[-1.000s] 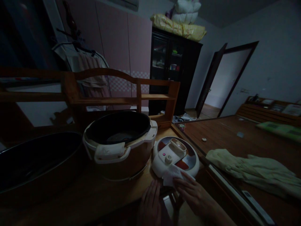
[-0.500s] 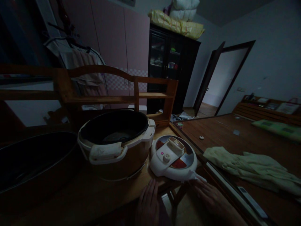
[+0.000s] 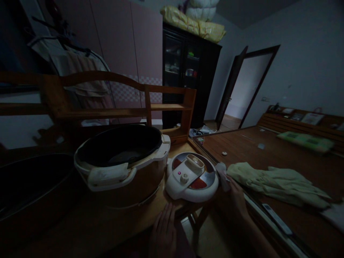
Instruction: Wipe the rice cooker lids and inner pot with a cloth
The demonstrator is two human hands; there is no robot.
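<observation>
A white pressure cooker lid (image 3: 192, 175) with a shiny top, a raised handle and a knob lies on the wooden desk (image 3: 145, 215). Beside its right rim, my right hand (image 3: 238, 197) grips a thin whitish cloth (image 3: 223, 175), possibly a tissue, which reaches the lid's edge. My left hand (image 3: 163, 229) rests flat at the desk's front edge, fingers stretched out and holding nothing. Left of the lid stands the pressure cooker body (image 3: 139, 186), uncovered, with white side handles and a dark inside.
A dark round pot (image 3: 34, 193) stands at the far left. Behind the cooker rises a wooden shelf rack (image 3: 172, 107). On the right, a low brown bed-like surface (image 3: 242, 143) holds a pale green garment (image 3: 276, 182) and a white remote control (image 3: 276, 218).
My right hand and the cloth have moved up along the lid's right rim, from its lower right edge. My left hand stays flat. The view has shifted slightly to the right.
</observation>
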